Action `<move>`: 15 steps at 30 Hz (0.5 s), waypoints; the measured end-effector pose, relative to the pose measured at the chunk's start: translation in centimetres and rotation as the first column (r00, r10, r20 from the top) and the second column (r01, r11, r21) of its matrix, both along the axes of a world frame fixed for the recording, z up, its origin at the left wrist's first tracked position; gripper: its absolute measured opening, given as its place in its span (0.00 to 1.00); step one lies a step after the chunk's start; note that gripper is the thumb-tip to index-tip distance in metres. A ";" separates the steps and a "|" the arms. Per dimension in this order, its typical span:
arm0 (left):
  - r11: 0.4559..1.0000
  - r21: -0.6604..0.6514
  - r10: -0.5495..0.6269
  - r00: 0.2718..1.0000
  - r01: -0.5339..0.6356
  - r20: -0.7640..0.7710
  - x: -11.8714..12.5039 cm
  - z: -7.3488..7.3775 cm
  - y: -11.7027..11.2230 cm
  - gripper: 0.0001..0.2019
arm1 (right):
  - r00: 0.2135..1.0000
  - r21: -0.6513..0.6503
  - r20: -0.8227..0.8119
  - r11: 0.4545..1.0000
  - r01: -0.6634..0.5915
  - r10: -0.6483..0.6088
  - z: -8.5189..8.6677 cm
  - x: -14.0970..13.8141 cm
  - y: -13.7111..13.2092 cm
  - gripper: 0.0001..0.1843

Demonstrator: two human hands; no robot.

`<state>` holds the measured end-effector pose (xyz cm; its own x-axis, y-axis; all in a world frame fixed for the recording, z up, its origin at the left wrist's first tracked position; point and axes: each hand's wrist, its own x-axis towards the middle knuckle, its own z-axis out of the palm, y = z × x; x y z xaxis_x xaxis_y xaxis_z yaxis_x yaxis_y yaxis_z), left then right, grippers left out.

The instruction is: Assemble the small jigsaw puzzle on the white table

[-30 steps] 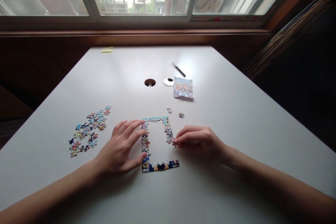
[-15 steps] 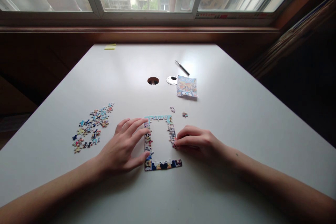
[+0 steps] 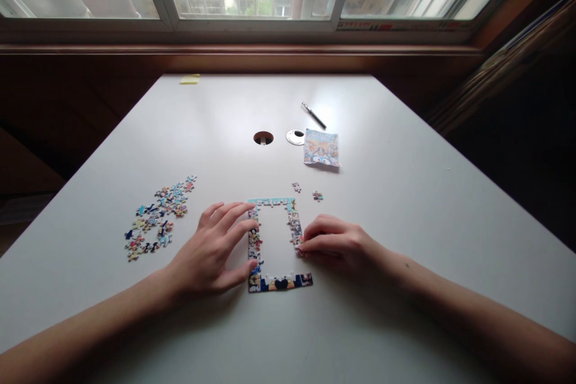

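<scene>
A jigsaw puzzle border [image 3: 272, 201] lies flat on the white table, a rectangular frame with a gap low on its right side. My left hand [image 3: 220, 246] rests open along the left side, fingers spread and fingertips touching the border. At the lower end of the right side, my right hand [image 3: 337, 237] pinches a small puzzle piece [image 3: 300, 249] against the strip; the fingers partly hide it. Two loose pieces lie above the border's right corner, a pinkish piece [image 3: 296, 187] and a multicoloured piece [image 3: 317, 195].
A heap of loose puzzle pieces [image 3: 155, 216] lies to the left. Farther back are a printed picture sheet [image 3: 321, 149], a pen [image 3: 314, 115], a round cable hole [image 3: 263, 138] and its metal cover [image 3: 294, 139]. A yellow sticky note [image 3: 189, 79] lies at the far edge.
Both hands keep almost the same place and grip. The whole view has shifted very slightly; no puzzle piece has visibly changed position.
</scene>
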<state>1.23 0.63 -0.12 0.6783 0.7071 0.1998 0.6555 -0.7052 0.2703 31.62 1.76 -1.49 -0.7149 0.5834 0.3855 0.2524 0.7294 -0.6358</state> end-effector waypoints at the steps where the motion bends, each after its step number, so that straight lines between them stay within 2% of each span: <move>1: 1.000 0.001 0.000 1.000 0.000 -0.001 0.0 0.0 0.0 0.21 | 1.000 -0.001 0.002 1.000 0.005 -0.005 0.0 0.0 0.0 0.10; 10: 1.000 0.003 -0.012 1.000 0.012 -0.008 -0.1 -0.2 0.1 0.22 | 0.999 0.053 0.032 0.999 -0.001 -0.001 -0.2 0.1 0.0 0.10; 15: 1.000 -0.021 0.000 1.000 0.000 -0.001 -0.1 0.0 0.1 0.26 | 0.993 0.165 0.045 0.982 0.096 -0.105 0.1 0.0 0.1 0.10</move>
